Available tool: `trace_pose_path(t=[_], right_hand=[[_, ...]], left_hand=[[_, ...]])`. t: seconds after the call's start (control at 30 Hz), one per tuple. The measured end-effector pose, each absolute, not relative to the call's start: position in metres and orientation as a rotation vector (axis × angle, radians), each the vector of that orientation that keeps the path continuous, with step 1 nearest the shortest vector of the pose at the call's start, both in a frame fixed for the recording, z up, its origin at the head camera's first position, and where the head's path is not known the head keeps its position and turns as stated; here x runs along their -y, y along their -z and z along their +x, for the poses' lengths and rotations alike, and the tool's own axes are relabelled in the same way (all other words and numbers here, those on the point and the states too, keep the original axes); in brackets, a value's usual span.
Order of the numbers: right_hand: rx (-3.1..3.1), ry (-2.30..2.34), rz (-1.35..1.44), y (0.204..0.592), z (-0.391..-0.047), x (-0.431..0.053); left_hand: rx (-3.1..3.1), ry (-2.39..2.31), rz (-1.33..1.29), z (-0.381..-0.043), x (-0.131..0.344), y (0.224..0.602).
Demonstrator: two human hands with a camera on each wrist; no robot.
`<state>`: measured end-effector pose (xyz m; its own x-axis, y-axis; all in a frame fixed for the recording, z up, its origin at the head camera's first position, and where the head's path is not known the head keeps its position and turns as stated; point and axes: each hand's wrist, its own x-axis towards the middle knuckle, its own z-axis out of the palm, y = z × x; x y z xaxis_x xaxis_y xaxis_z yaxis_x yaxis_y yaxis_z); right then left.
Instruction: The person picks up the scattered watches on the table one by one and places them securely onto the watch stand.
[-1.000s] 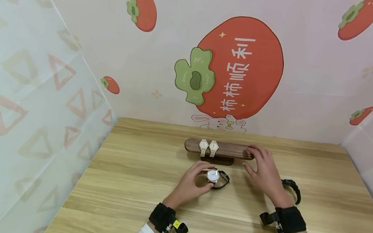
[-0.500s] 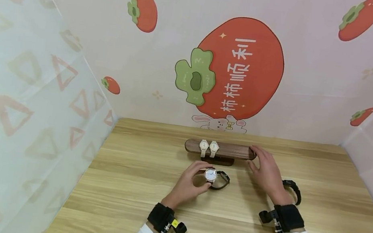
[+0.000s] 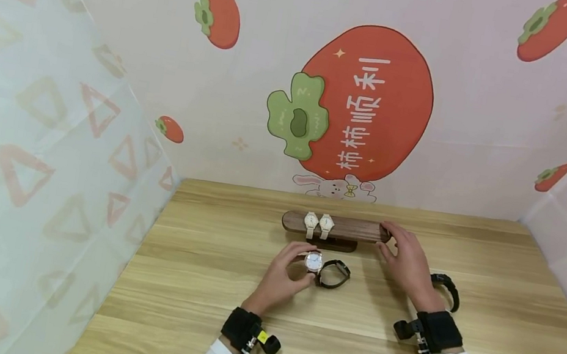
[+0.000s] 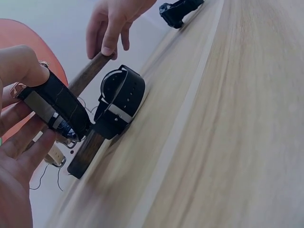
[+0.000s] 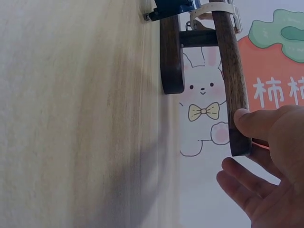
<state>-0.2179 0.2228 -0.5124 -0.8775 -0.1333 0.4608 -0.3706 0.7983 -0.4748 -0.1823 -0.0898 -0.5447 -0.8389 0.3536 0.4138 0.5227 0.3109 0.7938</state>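
My left hand (image 3: pixel 280 277) pinches a wristwatch (image 3: pixel 313 261) with a white dial, rose-gold case and dark strap between thumb and fingers. Seen from the left wrist, its dark strap (image 4: pixel 61 102) curves down beside a black-strapped watch (image 4: pixel 121 99), which lies on its side on the table. Behind them is a dark wooden watch stand (image 3: pixel 355 230), a long bar on a low base. Two pale watches (image 3: pixel 327 224) hang side by side left of its middle. My right hand (image 3: pixel 406 261) grips the bar's right end; in the right wrist view the thumb presses its edge.
Another black watch (image 3: pixel 446 289) lies on the wooden table (image 3: pixel 345 348), partly behind my right wrist. The back wall (image 3: pixel 251 97), printed with persimmons and a rabbit, rises right behind the table; side walls stand left and right.
My left hand has moved a little to the left with the watch, leaving more of the black watch beside it in sight. My right hand has shifted slightly outward at the bar's end.
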Motion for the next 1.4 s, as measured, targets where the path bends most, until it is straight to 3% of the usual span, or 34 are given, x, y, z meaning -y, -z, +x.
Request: trace_pose_path(t=[1.4], right_hand=[[2.567,-0.783,0.378,0.512,-0.217,-0.223]], left_hand=[[2.322,1.592,-0.698,-0.212,0.140,0.560]])
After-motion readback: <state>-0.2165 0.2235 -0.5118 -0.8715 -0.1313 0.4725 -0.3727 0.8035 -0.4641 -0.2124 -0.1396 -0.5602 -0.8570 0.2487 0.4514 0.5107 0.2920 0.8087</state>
